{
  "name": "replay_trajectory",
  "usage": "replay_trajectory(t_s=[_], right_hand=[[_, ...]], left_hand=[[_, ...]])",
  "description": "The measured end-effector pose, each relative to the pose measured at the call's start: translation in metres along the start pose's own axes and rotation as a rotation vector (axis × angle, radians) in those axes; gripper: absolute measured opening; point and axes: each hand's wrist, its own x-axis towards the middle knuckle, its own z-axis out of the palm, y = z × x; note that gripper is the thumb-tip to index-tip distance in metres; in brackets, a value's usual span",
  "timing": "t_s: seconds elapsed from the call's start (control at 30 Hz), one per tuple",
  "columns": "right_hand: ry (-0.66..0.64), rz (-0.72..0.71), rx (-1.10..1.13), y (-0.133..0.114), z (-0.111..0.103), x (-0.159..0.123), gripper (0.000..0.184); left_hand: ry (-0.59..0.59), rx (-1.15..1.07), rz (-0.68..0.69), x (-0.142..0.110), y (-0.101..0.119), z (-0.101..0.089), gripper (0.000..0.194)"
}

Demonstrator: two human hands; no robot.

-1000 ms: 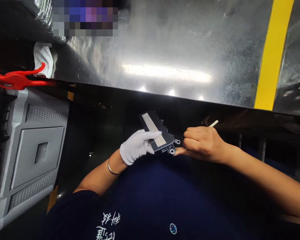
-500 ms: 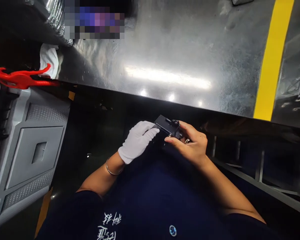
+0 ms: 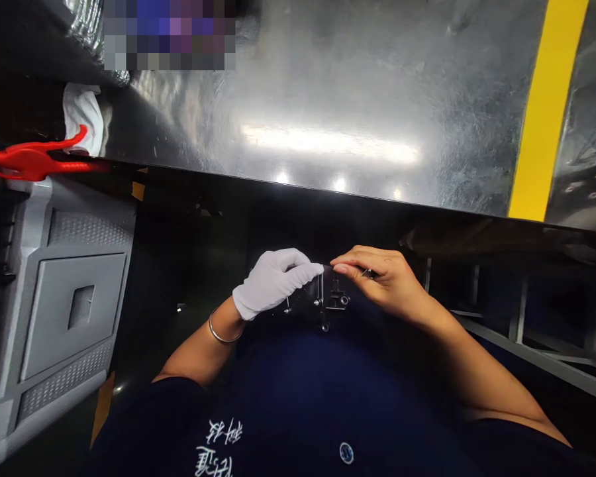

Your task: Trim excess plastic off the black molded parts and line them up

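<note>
Navy shirt (image 3: 302,391) nearest. Before it, dark part (image 3: 328,291) hangs between both hands: gloved left hand (image 3: 273,281) pinches its upper edge; bare right hand (image 3: 385,278) pinches the adjoining corner. Beyond: metal bench (image 3: 357,79), yellow stripe (image 3: 549,109).

Metal tabletop (image 3: 377,79): bright, a long white overhead-light reflection streaking it, smaller glints near the front edge
Below it: deep shadow
Dark part (image 3: 305,298): underexposed, only metal glints distinct
White glove (image 3: 268,281): well lit
Upper left: pixelated patch (image 3: 169,33)
</note>
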Motion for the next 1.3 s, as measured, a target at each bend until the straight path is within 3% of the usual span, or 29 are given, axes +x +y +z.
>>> replay_trajectory(t_s=[0.13,0.27,0.37,0.5,0.73,0.93,1.1,1.3], right_hand=[[0.025,0.104,-0.027,0.004,0.001,0.000,0.018],[0.079,0.207,0.064,-0.003,-0.002,-0.006,0.024],[0.034,0.076,0.154,-0.009,0.000,-0.012,0.030],[0.077,-0.072,0.149,-0.010,0.006,-0.016,0.025],[0.037,-0.162,0.117,-0.008,0.006,-0.016,0.024],[-0.111,-0.175,0.378,-0.009,-0.002,-0.017,0.029],[0.050,-0.207,0.185,-0.012,-0.005,-0.017,0.021],[0.068,-0.253,0.079,-0.012,0.000,-0.015,0.021]], left_hand=[[-0.063,0.066,0.062,-0.002,0.001,0.001,0.030],[0.024,0.064,0.157,-0.002,-0.002,0.000,0.031],[0.095,0.063,0.183,-0.001,-0.006,0.000,0.034],[0.140,0.066,0.187,-0.002,-0.007,0.003,0.036],[0.186,-0.016,0.140,-0.004,-0.010,0.005,0.036],[0.179,-0.083,0.161,-0.004,-0.010,0.009,0.037],[0.225,-0.073,0.182,0.000,-0.010,0.009,0.033],[0.231,-0.118,0.147,-0.001,-0.011,0.010,0.032]])
